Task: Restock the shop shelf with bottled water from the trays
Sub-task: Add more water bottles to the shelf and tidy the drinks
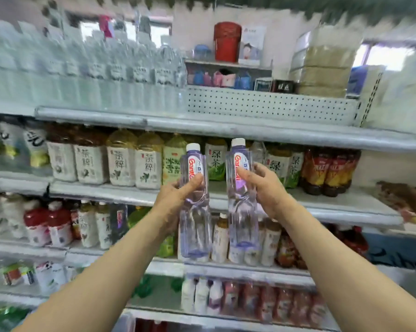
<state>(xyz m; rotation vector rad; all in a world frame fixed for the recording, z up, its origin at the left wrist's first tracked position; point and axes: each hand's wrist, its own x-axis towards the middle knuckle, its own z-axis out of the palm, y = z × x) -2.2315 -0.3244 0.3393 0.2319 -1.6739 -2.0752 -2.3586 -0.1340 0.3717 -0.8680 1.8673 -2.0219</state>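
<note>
I hold two clear water bottles upright in front of the shelves, each with a white cap and a red-lettered label. My left hand [178, 196] grips the left bottle [195, 226] around its middle. My right hand [265, 188] grips the right bottle [241, 212] the same way. Both bottles hang in the air at the height of the tea shelf. On the top shelf [202, 123], a dense row of clear water bottles [82, 70] fills the left part. The right part of that shelf, before a white perforated back panel [269, 105], holds no bottles.
Tea bottles [120, 161] and red-labelled drinks [329, 171] line the shelf behind my hands. Lower shelves carry more bottled drinks [58, 224]. A red canister [227, 41] and small goods sit on a rack behind the top shelf. Another person's hand [408, 200] shows at the right edge.
</note>
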